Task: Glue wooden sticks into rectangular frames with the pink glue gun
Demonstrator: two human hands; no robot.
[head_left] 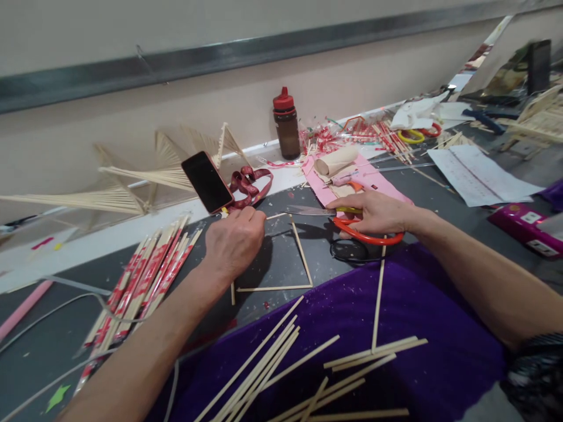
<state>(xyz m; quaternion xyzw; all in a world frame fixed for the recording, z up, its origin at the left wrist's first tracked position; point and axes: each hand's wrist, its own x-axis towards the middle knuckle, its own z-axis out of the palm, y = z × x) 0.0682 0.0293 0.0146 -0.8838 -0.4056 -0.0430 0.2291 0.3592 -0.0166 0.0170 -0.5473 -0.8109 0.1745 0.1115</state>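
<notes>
My right hand (373, 212) is closed around a pair of scissors (367, 233) with orange and yellow handles, its blades pointing left. My left hand (235, 239) is closed, with a thin wooden chopstick (277, 216) sticking out toward the blade tips; whether the blades touch it I cannot tell. Just below, on the grey table, chopsticks (302, 252) lie in a partial square, one side partly hidden by my left hand. Several loose chopsticks (268, 363) rest on the purple cloth (440, 305) over my lap.
Packs of wrapped chopsticks (141, 281) lie at the left. A phone (206, 181) leans near a red ribbon (250, 186). Behind stand a stick structure (171, 173) and a bottle (287, 129). A pink glue gun (347, 180) lies on pink paper (387, 184). White cables cross the left side.
</notes>
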